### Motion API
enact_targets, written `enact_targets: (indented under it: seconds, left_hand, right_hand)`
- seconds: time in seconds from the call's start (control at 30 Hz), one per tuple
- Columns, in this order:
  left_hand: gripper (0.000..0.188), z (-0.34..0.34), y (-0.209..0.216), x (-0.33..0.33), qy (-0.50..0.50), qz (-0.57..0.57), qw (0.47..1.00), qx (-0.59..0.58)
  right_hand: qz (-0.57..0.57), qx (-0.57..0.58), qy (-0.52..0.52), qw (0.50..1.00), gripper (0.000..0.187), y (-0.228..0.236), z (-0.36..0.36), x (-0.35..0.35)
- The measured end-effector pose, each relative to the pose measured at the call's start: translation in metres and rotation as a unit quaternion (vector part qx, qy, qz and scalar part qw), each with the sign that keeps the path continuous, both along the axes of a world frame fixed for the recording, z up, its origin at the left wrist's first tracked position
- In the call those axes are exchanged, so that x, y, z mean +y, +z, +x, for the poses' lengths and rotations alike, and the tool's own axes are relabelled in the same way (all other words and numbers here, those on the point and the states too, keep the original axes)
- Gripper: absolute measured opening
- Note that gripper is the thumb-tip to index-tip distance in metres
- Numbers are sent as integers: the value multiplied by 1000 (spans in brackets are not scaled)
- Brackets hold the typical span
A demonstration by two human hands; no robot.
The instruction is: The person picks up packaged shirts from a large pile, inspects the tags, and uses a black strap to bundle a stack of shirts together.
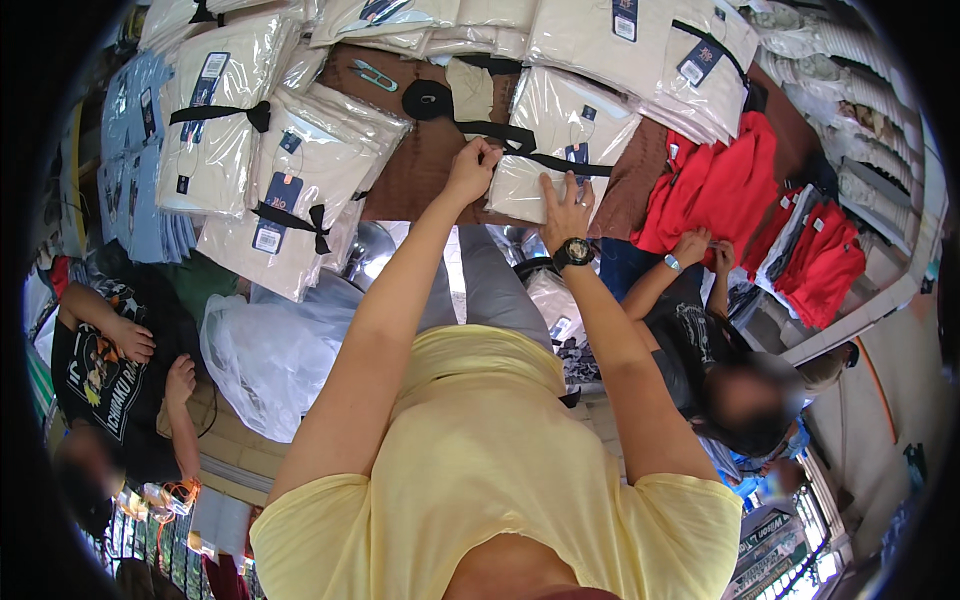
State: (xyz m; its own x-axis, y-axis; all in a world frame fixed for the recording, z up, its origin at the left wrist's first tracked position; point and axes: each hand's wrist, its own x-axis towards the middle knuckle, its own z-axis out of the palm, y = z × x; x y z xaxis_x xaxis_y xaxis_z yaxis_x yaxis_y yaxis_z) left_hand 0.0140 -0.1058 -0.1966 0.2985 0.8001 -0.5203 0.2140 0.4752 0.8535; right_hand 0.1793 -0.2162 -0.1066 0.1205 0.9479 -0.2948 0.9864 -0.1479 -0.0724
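Observation:
A clear-bagged cream garment pack (520,188) lies before me on the brown-covered table (400,180). A black fabric strip (570,164) crosses it and runs back left to its roll (428,100). My left hand (472,172) is closed in a pinch at the strip, by the pack's left edge; the fingertips are partly hidden. My right hand (566,212), with a black watch at the wrist, rests on the near part of the pack, fingers apart and stretched out just below the strip. Teal thread snips (374,75) lie left of the roll.
Strip-tied stacks of bagged cream garments (290,190) stand at left, with more (640,60) at the far right. A co-worker's hands (690,246) touch red garments (712,185) on the right. Another person (120,350) is at left beside a clear plastic bag (265,350).

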Motion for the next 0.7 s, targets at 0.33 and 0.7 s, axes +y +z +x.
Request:
enact_targets:
  seconds: [0.33,0.7]
  left_hand:
    - [26,8,52,-16,-110,10,962,251]
    - [29,28,51,-34,142,-324,935,15]
  right_hand:
    - [157,168,40,972,87,29,41,101]
    - [-5,4,58,998,106,-12,96,173]
